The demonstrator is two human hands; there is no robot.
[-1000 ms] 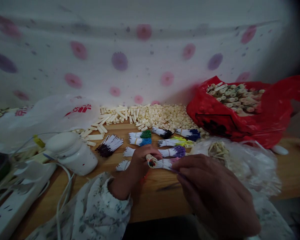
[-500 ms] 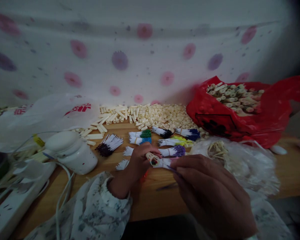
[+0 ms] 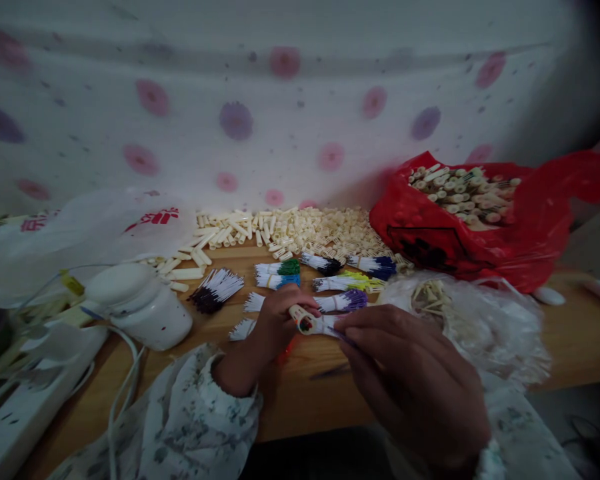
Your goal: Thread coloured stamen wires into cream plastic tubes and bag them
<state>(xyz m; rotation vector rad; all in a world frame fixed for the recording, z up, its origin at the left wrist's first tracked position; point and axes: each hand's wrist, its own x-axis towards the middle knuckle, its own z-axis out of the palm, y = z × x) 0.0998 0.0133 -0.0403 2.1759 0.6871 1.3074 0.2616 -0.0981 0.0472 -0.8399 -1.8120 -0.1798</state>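
Observation:
My left hand (image 3: 276,321) is closed around a cream plastic tube (image 3: 301,319), its open end turned toward me with small coloured bits inside. Just right of it, my right hand (image 3: 415,380) pinches a thin dark stick-like tool (image 3: 344,337), whose tip lies close to the tube's mouth; I cannot tell if they touch. Bundles of white sticks with coloured ends lie behind the hands: green (image 3: 286,268), blue (image 3: 286,281), yellow (image 3: 360,283) and purple (image 3: 353,300) among them. A loose dark strip (image 3: 330,371) rests on the wooden table below.
Cream tubes and small parts (image 3: 320,230) are heaped along the back. A red bag (image 3: 420,247) of assembled pieces stands at right, a clear bag (image 3: 490,333) before it. To the left are a white jar (image 3: 145,307), a power strip (image 3: 35,393) with cables and a white bag (image 3: 90,227).
The whole view has shifted slightly. My right hand has moved a little left and stays near the tube, still pinching the thin tool. My left hand keeps its hold on the tube.

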